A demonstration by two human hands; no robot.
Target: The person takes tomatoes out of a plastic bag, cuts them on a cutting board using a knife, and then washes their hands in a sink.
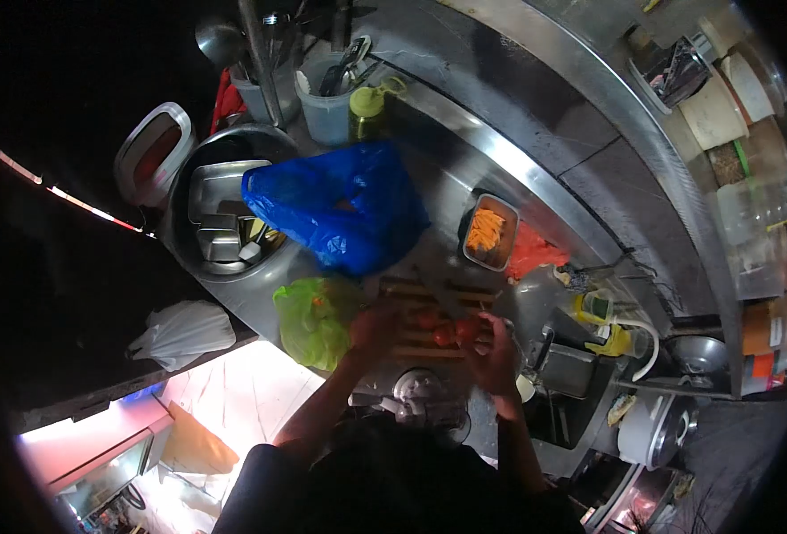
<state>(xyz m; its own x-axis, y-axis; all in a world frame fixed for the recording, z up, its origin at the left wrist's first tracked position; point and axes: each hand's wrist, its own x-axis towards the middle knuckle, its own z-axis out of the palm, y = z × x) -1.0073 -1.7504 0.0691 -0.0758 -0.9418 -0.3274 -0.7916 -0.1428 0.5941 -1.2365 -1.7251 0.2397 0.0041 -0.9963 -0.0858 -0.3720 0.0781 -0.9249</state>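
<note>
A striped wooden cutting board lies on the steel counter in front of me. On it are red tomatoes, at least one of them whole. My right hand is closed at the board's right side, beside the tomatoes. A knife runs from its fingers, with the blade slanting up and left over the board. At the left end of the board is my left hand, blurred and dim, so its fingers cannot be made out. A green plastic bag sits just left of that hand.
Behind the board lies a blue plastic bag. A metal tray of orange strips stands at the back right. To the left, a large metal bowl holds smaller steel containers. A white bag rests near the counter's left edge.
</note>
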